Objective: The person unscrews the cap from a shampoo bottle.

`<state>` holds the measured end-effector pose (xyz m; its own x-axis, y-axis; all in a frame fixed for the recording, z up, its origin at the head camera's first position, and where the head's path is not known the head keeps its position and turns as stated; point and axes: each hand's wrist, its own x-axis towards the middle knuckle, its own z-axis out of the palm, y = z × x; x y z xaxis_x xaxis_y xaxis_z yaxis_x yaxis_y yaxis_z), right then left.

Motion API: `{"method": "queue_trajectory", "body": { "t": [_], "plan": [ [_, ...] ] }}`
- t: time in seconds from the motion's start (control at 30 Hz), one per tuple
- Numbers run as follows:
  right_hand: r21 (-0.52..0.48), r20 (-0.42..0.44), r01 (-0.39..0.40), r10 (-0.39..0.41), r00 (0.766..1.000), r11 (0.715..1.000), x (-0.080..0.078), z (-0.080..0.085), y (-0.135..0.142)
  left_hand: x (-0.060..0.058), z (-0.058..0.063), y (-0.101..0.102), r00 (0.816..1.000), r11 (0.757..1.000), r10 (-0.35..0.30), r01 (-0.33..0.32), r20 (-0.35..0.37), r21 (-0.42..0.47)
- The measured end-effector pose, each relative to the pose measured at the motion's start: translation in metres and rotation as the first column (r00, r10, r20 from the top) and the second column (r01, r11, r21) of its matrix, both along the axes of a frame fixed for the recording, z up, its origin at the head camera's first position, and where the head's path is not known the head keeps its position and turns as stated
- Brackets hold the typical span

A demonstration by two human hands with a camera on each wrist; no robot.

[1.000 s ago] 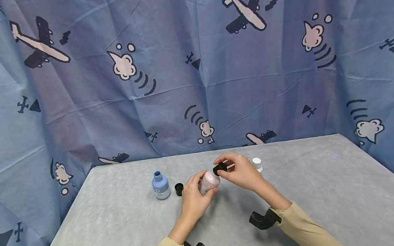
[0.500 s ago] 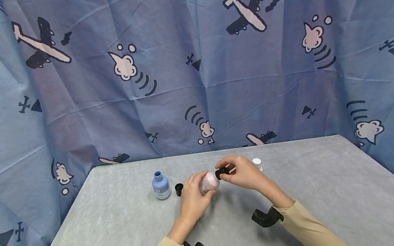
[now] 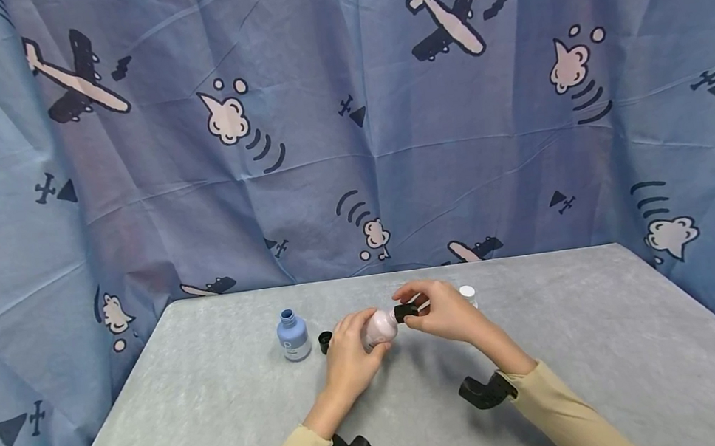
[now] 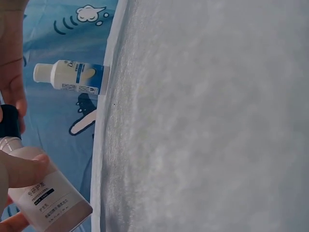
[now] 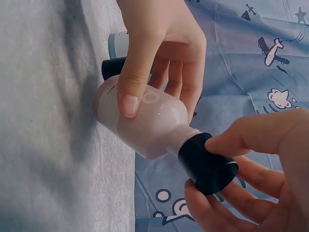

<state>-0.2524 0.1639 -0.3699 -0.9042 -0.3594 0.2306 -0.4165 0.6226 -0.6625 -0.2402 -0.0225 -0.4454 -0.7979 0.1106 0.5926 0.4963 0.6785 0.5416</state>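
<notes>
While showing in the head view, pink bottle (image 3: 380,329): is slanting between the two hands above the surface (image 3: 189,430), with the long axis running from left hand towards right hand and the neck end pointing right.
Left hand (image 3: 350,354): is gripping the body of the bottle from the left, nearer the base.
Right hand (image 3: 444,314): is pinching the black cap (image 3: 405,312) at the neck end, nearer the mouth.
Space between hands: is being bridged by pink bottle and black cap.
Blue bottle (image 3: 294,338): is standing upright and uncapped, to the left of the left hand.
Loose cap (image 3: 325,343): is resting on the surface, between blue bottle and left hand.
White bottle (image 3: 468,293): is standing just behind the right hand, partly hidden.

Pink bottle, left wrist view: is tilting base-low, neck rising towards the right hand; not showing clearly whether touching the surface.
White bottle, left wrist view: is standing upright, cap on, well apart from the grip.

Black cap, right wrist view: is covering the mouth, roughly in line with the long axis, leaving a strip of neck visible; not showing whether fully seated.
Hands, right wrist view: are clamping opposite ends, left on body, right round cap.
</notes>
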Motion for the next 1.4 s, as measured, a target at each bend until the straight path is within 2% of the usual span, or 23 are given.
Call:
{"method": "queue_trajectory", "body": {
  "t": [0.3,0.43,0.67,0.9,1.07,1.4],
  "plan": [
    [0.034,0.003,-0.022,0.022,1.0,0.999,-0.001,0.0,0.003,-0.001,0.001,0.0,1.0,1.0,0.012,-0.012,-0.017,-0.012],
    [0.054,-0.016,-0.011,0.012,1.0,0.998,-0.001,-0.001,0.004,-0.002,0.001,0.001,1.0,1.0,0.02,-0.02,0.005,-0.002],
    [0.0,-0.058,0.045,-0.045,0.997,0.999,-0.002,-0.006,0.002,-0.006,0.0,0.004,0.999,0.997,0.012,-0.015,0.038,0.076],
    [-0.057,-0.063,0.108,-0.112,0.992,0.992,-0.003,-0.009,0.0,-0.01,-0.004,0.009,0.999,0.986,0.009,-0.017,0.05,0.167],
    [-0.057,-0.082,0.113,-0.118,0.99,0.992,-0.004,-0.011,-0.001,-0.012,-0.005,0.011,0.996,0.975,-0.005,-0.016,0.093,0.222],
    [-0.024,-0.137,0.114,-0.116,0.984,0.993,-0.004,-0.019,-0.003,-0.012,-0.007,0.01,0.988,0.969,-0.01,-0.029,0.155,0.247]
  ]
}}
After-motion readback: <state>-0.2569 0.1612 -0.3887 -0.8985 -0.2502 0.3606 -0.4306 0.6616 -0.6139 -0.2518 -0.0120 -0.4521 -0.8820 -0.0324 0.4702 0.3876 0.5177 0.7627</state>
